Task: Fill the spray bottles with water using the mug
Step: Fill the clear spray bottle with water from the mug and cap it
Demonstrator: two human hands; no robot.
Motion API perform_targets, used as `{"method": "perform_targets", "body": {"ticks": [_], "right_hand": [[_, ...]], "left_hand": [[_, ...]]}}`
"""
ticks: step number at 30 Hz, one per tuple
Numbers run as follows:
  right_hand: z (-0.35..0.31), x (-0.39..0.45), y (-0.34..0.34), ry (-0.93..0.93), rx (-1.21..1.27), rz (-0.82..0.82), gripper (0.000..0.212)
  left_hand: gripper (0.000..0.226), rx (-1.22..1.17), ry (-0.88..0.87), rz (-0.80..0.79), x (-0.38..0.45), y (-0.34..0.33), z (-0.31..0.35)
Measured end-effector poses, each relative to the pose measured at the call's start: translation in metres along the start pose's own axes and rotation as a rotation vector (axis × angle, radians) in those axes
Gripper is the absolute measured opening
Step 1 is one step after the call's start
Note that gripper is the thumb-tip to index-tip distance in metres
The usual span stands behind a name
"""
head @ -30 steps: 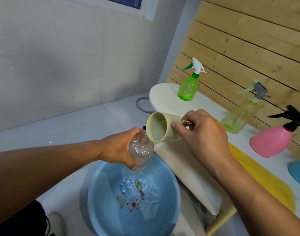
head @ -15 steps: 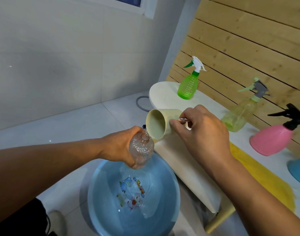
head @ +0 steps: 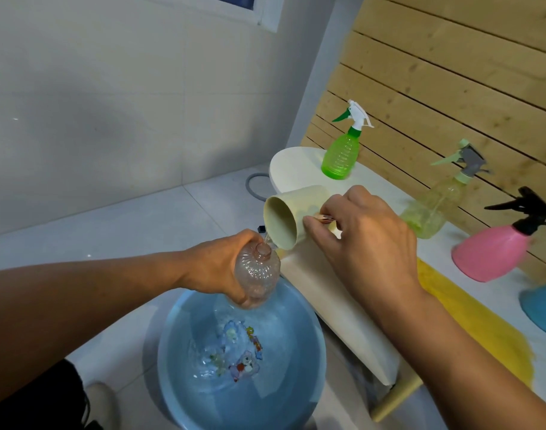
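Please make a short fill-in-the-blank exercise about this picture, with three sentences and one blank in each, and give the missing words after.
1. The right hand tilts the cream mug so that water runs into the clear ____ held by the left hand.
2. Under the hands stands a ____ basin with water.
3. The spray bottle with the black trigger is ____.

Missing words: bottle; blue; pink
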State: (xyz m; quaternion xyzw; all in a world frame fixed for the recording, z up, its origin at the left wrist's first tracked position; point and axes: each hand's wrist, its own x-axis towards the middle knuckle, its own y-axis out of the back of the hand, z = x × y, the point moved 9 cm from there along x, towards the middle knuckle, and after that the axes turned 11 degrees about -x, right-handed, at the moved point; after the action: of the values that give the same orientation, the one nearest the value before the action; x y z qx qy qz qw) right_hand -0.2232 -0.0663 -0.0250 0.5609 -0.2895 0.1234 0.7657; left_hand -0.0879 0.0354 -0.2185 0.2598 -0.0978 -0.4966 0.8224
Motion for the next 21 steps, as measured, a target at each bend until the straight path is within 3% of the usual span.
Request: {"method": "perform_targets", "body": {"ticks": [16,21], "right_hand": [[-0.032,-0.010,0.024,0.233,-0.173,0.193,0.028],[-0.016,-0.007,0.010,0.085,-0.097,0.100,0.028]], "left_hand": [[0.101,-0.062,-0.036,-0.001,0.005,0.000,0.004],[0.096,-0.103,-0.032,0.018,0.003,0.002,0.004]]}}
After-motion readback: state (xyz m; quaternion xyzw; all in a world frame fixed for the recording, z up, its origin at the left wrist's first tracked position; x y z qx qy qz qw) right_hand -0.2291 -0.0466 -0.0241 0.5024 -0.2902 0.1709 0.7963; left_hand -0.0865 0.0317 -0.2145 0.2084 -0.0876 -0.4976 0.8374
